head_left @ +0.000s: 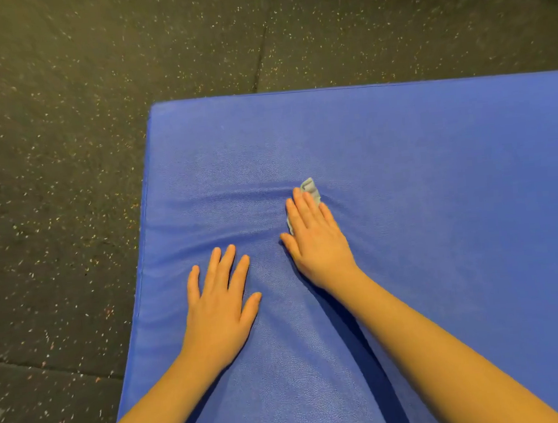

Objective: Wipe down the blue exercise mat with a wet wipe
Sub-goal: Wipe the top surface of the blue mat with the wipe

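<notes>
I note mat [435, 164] flat on speckled floor [61, 129], far-left corner in view. 2 hands on mat. Right hand [317, 241], fingers straight, presses wipe [311, 188] onto mat. Left hand [219, 311] nearby, spread flat, holding nothing.

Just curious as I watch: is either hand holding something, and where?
Nothing is gripped. The right hand presses the wet wipe onto the blue mat under its straight fingers; the left hand rests bare on the mat.
</notes>
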`<state>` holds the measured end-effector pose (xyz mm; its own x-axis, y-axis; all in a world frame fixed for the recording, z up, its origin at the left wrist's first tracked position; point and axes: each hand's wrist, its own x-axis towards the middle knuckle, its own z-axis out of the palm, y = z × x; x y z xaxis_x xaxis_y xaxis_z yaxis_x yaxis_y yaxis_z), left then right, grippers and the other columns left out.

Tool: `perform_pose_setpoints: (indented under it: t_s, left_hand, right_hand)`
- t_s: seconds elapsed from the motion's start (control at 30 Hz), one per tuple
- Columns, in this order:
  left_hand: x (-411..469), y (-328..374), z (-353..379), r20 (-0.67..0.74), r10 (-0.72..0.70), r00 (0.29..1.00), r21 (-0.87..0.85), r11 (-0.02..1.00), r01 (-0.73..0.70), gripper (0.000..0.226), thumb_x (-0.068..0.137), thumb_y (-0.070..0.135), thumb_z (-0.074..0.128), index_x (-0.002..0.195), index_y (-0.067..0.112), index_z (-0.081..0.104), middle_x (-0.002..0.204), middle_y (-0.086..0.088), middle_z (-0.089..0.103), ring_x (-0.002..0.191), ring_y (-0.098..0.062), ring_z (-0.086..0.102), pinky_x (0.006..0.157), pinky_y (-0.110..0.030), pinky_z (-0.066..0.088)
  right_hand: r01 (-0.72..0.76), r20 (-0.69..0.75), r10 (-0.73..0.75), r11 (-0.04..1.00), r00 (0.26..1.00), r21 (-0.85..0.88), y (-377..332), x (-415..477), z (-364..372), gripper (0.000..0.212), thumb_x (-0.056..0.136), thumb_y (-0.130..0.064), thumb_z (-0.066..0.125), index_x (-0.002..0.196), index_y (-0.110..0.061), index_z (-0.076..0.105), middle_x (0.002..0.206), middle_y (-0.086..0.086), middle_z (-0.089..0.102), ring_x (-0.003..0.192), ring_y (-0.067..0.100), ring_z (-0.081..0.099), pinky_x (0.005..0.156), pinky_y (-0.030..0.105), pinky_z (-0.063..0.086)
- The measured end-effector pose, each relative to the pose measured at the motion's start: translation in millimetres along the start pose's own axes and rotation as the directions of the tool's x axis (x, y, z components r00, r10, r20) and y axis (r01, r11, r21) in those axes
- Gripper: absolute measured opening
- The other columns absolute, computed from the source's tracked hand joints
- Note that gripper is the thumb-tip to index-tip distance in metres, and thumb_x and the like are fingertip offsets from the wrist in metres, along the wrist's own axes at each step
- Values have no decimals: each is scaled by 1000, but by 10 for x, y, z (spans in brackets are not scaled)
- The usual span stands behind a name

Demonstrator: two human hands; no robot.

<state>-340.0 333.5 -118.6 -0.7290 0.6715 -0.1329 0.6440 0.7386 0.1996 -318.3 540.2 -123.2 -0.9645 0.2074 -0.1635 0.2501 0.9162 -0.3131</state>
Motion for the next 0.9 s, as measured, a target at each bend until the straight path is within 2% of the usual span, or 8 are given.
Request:
perform_pose_setpoints:
  t_s: [0.07,0.2,0.27,0.37,0.43,0.6,0.8,0.9]
  left_hand:
    - [67,-38,-13,-4,7,1000,-11,1000,-7,62,93,48,33,140,11,47,152,-11,37,142,-25,21,110,-47,12]
    - [443,-210,-92,-26,-49,998,-37,998,48,68,90,51,29,142,9,43,155,-11,30,144,-28,21,112,-48,9]
    - [641,-312,-144,-26,-72,997,-37,997,71,72,89,53,25,144,9,40,156,-11,27,146,-29,19,114,-51,9]
    - [758,-420,-145,2,-67,998,0,998,67,73,90,54,21,147,10,36,158,-10,24,147,-29,15,115,-52,8]
    - [750,-432,-116,-3,-50,999,41,998,51,69,93,51,24,146,9,37,157,-11,26,146,-29,18,114,-52,10]
    - [728,-433,-101,-40,-33,999,83,996,37,65,93,48,29,144,9,40,155,-11,31,144,-30,24,114,-51,14]
    - [730,-444,-94,-59,-23,998,66,997,27,63,94,47,30,145,10,39,155,-10,30,145,-29,22,115,-50,14]
    - [719,-452,-96,-56,-23,998,48,999,26,63,95,47,29,146,11,38,156,-9,28,146,-28,19,116,-50,13]
  right_hand:
    - [-5,14,4,999,1000,44,-89,-22,20,82,87,-56,13,151,-5,19,160,11,5,149,24,0,118,35,-5]
    - [234,83,-227,969,970,-81,121,-68,12,79,90,-57,22,151,-7,23,160,10,12,148,23,9,120,40,10]
    - [164,21,-163,979,986,-122,266,119,-65,75,92,-53,23,149,-5,28,158,12,18,147,25,15,119,43,15]
    - [-78,-5,78,995,997,-66,322,476,-181,70,100,-49,28,153,-6,11,161,11,2,149,23,-1,119,38,0]
    - [-134,6,134,991,991,-9,279,575,-196,73,100,-48,33,153,-6,4,161,10,-7,148,22,-9,120,36,-5]
    - [206,95,-197,974,976,-95,434,526,-252,86,89,-63,17,152,-6,10,161,10,0,148,21,-4,121,36,0]
    - [-195,-49,194,981,980,-6,502,1279,-377,71,99,-47,37,151,-2,15,161,14,4,148,25,-1,119,39,3]
    - [51,37,-49,998,998,-29,352,1346,-328,78,97,-52,39,150,-1,17,160,16,4,148,27,-1,120,40,2]
